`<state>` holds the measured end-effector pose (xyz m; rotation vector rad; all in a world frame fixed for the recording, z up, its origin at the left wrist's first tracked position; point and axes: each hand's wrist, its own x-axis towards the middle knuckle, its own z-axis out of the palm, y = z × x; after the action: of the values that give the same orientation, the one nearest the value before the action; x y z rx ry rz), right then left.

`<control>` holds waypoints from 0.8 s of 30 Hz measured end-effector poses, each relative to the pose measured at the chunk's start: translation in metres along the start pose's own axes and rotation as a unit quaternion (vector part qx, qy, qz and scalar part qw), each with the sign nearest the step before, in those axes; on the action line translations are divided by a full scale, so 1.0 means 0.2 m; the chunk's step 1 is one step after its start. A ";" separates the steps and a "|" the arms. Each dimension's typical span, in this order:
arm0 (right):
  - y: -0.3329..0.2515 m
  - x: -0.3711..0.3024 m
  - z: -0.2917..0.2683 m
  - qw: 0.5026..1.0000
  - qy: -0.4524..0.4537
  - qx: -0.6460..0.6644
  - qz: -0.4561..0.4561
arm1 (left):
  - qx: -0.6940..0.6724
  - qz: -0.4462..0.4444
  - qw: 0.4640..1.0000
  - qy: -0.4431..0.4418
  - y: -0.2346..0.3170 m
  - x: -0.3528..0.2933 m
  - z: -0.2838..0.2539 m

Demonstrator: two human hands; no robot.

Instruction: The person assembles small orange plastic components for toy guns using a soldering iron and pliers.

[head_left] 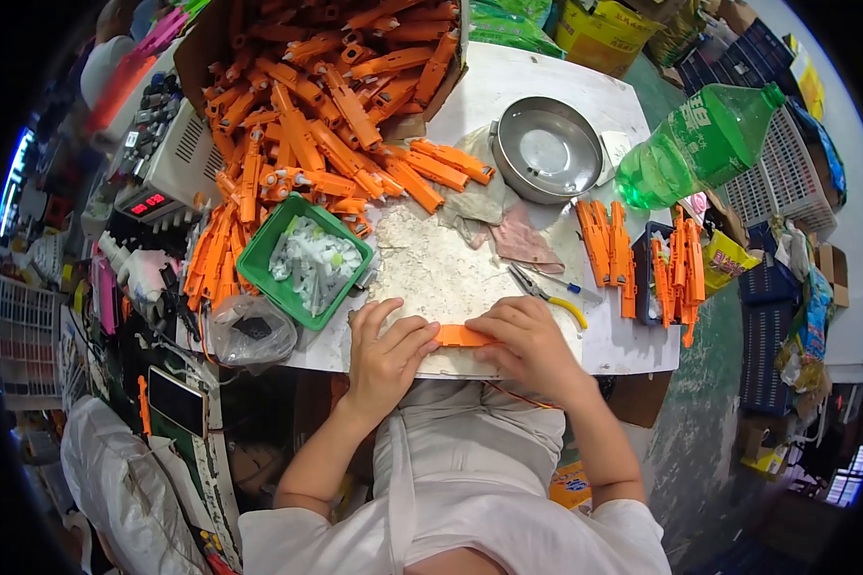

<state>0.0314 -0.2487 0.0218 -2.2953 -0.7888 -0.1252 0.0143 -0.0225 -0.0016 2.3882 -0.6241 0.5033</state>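
One orange piece point(462, 336) is being held at the near edge of a pale board point(436, 273), the left hand point(385, 353) pinching one end and the right hand point(529, 347) gripping the other. Pale lettering point(697, 105) is showing on a green bottle point(681, 149); red digits point(148, 204) are glowing on a white device point(187, 153). A green tray point(276, 297) is holding whitish parts point(312, 264), a cardboard box point(194, 59) is brimming with orange units point(355, 105), and a metal bowl point(547, 144) is holding small bits.

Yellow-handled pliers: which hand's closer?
Right. The right hand is just below the pliers in view; the left hand is farther left, at the left end of the orange piece.
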 end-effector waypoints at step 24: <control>-0.04 0.27 -0.13 0.915 -0.326 -0.236 0.035 | 0.022 0.049 0.997 -0.052 -0.03 0.02 -0.01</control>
<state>0.0734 -0.2332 0.0626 -2.8622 -1.0907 0.5763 0.0201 -0.0175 -0.0009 2.4471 -0.7872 0.4397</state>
